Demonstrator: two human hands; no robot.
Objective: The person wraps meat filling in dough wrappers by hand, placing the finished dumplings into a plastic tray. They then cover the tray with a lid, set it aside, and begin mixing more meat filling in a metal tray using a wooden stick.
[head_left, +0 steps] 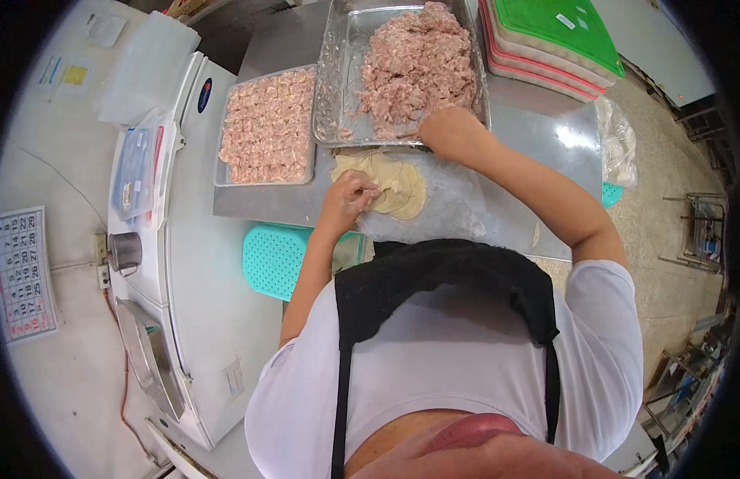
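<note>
Round, pale dough wrappers point(407, 191) lie in an overlapping pile on a clear plastic sheet point(458, 203) at the table's near edge. My left hand point(350, 199) is at the left side of this pile, its fingers bent together over the wrappers; what they pinch is too small to make out. My right hand point(452, 132) reaches over the near rim of a metal tray point(347, 48), at the lower edge of a heap of pink minced meat point(422, 68). Its fingers are hidden behind the hand and in the meat.
Left of the metal tray, a plastic tray point(223, 164) holds rows of small filled pieces point(266, 124). Stacked containers with a green lid point(553, 28) stand at the back right. A turquoise perforated stool point(275, 259) is below the table, and a white freezer point(198, 319) stands at left.
</note>
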